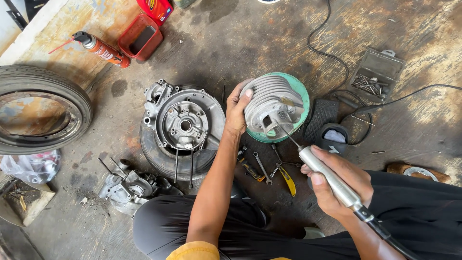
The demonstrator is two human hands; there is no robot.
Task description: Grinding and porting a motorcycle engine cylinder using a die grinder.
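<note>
Stained concrete floor (pixel 231 43): left hand (pixel 237 110) clamps finned cylinder (pixel 272 107); right hand (pixel 337 180), closed on rotary handpiece (pixel 327 175), grinds its port; steadiness needed.

Both arms are bare from the wrists up past the elbows, with no gloves, rings or watch on the left hand (pixel 237 108) or the right hand (pixel 339 185). A mustard-yellow sleeve edge shows on the left upper arm, above black trousers.

finned grey cylinder (pixel 269 103) tilted, slim metal grinder (pixel 329 178)
</note>
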